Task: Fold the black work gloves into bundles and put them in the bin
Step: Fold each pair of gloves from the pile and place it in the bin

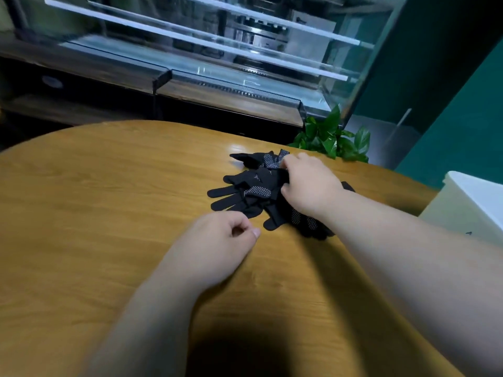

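A loose pile of black work gloves with white grip dots lies on the wooden table, right of centre, fingers pointing left. My right hand reaches over the pile's right side and grips the gloves there, its fingers curled into the fabric. My left hand hovers just in front of the pile, fingers loosely curled toward the thumb, holding nothing. The white bin stands at the table's right edge, only partly in view.
A green potted plant sits behind the table's far edge, close to the gloves. A glass display case on a dark counter runs along the back. A teal wall rises on the right.
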A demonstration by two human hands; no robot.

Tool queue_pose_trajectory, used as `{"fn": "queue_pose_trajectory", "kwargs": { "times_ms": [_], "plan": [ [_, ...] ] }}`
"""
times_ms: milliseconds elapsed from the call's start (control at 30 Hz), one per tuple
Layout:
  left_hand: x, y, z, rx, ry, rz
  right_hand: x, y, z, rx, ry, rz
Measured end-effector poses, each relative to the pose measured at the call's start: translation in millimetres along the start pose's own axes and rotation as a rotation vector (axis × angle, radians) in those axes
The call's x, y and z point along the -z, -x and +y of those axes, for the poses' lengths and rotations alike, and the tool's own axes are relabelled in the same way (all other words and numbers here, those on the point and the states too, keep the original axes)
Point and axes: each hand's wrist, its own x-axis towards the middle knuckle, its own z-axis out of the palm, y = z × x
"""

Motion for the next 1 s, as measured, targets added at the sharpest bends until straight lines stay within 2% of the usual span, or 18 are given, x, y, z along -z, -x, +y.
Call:
{"fn": "queue_pose_trajectory", "kwargs": {
  "times_ms": [100, 233, 333, 467, 567, 767, 867, 1000],
  "plan": [
    [-1.1, -3.3, -0.8, -0.002, 0.034, 0.005, 2.6, -4.9, 0.4, -0.034, -0.01, -0.054],
    [-1.7, -4.0, -1.1, 0.001, 0.044, -0.002, 17.5, -5.9, 10.0, -0.099, -0.138, 0.024],
    [-1.5, -3.3, -0.9, -0.007, 0.068, -0.002, 44.3, 0.9, 14.1, -0.126, -0.315, 0.163],
    [-2.6, -0.8, 3.2, -0.018, 0.068, 0.001, 84.5, 20.1, 12.4, -0.073, -0.627, 0.164],
    [-4.2, 3.7, 8.2, -0.036, 0.062, -0.007, 112.8, 38.7, 10.5, -0.051, -0.806, 0.037],
    [-6.3, 10.8, 13.0, -0.079, 0.082, 0.021, 140.1, 69.2, 17.7, 0.119, -1.168, -0.399],
    [-5.3, 14.0, 12.2, -0.086, 0.07, 0.022, 144.3, 75.8, 20.7, 0.198, -1.003, -0.504],
    [-3.2, 16.3, 10.3, -0.086, 0.066, 0.04, 145.5, 80.4, 13.4, 0.16, -0.614, -0.397]
  ]
}}
